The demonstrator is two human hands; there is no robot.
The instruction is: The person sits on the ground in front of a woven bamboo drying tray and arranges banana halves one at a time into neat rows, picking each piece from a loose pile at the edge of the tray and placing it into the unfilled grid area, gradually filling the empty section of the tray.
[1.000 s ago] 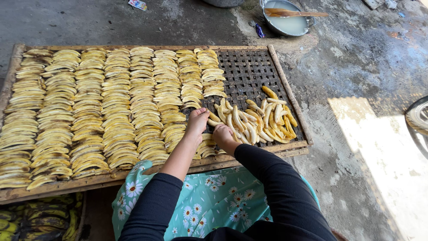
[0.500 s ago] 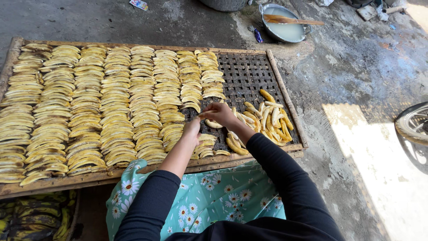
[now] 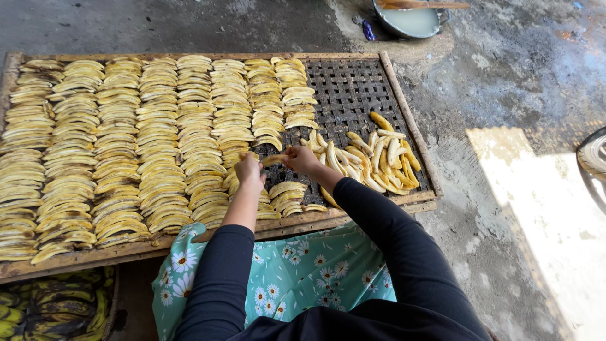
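The head camera looks down at one big flat woven drying tray with a wooden frame (image 3: 353,85). It lies low on the grey concrete floor (image 3: 505,95).

Yellow peeled banana slices (image 3: 158,126) lie on the tray in neat rows. I count about eight rows, and the last one is short. There are too many slices to count one by one. One loose pile of banana slices (image 3: 379,161) sits at the right side of the tray, on the dark weave.

Two hands work at the front middle of the tray. The left hand (image 3: 249,170) and the right hand (image 3: 302,159) are near each other. They hold one banana slice (image 3: 273,160) between them. The fingers of both hands are pinched on its ends. The slice is just above the short row, beside the loose pile.

Both arms wear long dark sleeves (image 3: 391,240). A teal cloth with white daisies (image 3: 303,278) covers the lap.

One grey metal bowl with pale liquid (image 3: 413,19) stands at the top, and its top is cut off. A wooden stick (image 3: 423,5) rests across it. At the bottom left, dark unpeeled bananas (image 3: 44,312) are half hidden under the tray. At the right edge a round grey thing (image 3: 594,158) is cut off, and I cannot tell what it is.
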